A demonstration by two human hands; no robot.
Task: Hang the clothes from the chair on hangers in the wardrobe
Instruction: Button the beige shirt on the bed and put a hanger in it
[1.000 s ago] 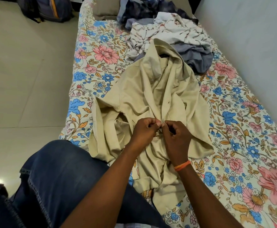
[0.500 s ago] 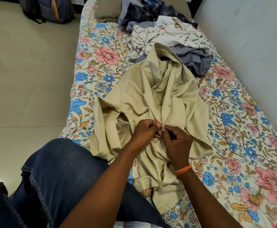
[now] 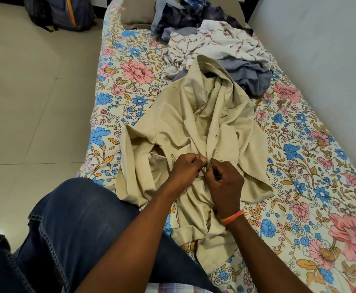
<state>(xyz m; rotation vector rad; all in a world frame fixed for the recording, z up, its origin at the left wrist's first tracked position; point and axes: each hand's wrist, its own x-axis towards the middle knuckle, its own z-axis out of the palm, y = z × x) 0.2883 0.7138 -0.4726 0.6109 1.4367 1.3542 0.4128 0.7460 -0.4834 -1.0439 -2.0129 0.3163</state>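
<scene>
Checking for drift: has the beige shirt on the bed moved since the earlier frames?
No. The beige shirt keeps its place against the pink flower printed on the floral bedsheet; only the camera shifted.

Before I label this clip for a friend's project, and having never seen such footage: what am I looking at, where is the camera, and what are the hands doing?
There is no machine here. A camera worn on a person's head looks forward and down, so you see their own arms and a knee in blue jeans. They sit at a bed with a floral bedsheet. A beige shirt lies spread on it. The left hand and right hand, which wears an orange wristband, both pinch the shirt's front edges close together, seemingly at a button. Beyond it lies a pile of other clothes. A backpack stands on the floor, top left. No hanger or wardrobe shows.
</scene>
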